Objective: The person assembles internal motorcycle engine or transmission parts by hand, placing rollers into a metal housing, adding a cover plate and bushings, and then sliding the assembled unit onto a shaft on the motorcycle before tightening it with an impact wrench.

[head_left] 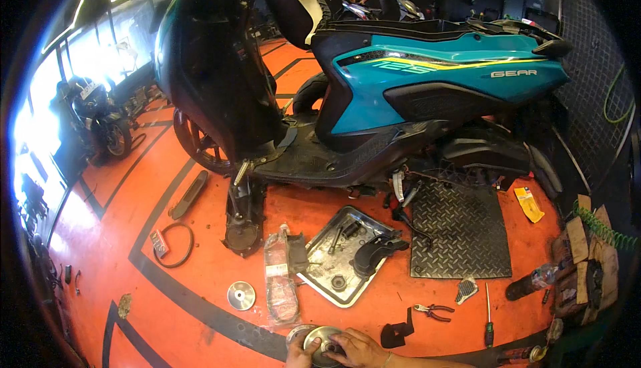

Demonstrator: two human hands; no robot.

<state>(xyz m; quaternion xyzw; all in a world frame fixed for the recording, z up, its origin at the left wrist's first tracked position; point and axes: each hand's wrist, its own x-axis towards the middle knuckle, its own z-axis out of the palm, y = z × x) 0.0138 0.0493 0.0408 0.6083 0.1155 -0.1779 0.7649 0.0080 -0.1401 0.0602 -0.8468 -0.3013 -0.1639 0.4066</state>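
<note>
At the lower edge I hold a round, shiny metal pulley point(322, 338) of the scooter kind. My left hand point(302, 354) grips its left rim, the thumb lying on its face. My right hand point(360, 350) is closed over its right side, fingers at the hub. A second round metal part point(298, 332) shows partly behind it, mostly hidden. Ahead lies a clear plastic-wrapped part point(283, 294). A loose metal disc point(241, 296) rests on the floor to the left. The metal tray point(348, 296) holds a black cover point(375, 254), a socket tool and small hardware.
A teal scooter point(427, 78) stands across the scene, a black casing point(242, 231) below it. A drive belt point(190, 244) lies left. Rightward are pliers point(434, 311), a screwdriver point(489, 321), a black bracket point(398, 331), a checkered mat point(459, 234) and a cardboard box point(577, 241).
</note>
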